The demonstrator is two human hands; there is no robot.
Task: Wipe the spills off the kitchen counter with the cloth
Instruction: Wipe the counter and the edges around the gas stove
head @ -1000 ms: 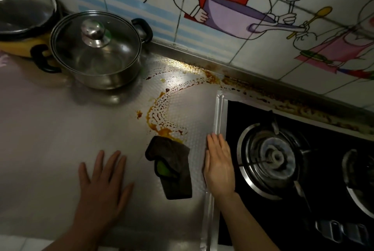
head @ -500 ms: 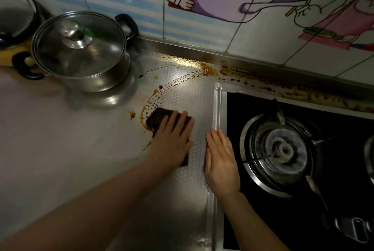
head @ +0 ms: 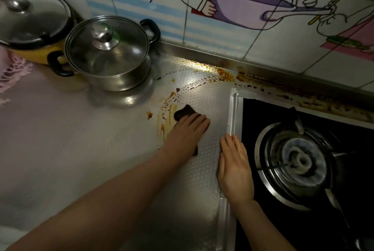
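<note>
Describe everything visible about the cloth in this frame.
The cloth is dark brown, almost black, soft-looking and lying flat on the silver embossed counter. Most of it is hidden under the left hand, which presses on it palm down; only a far corner and a small near edge show. It sits at the near end of the orange-brown spill, left of the stove.
</note>
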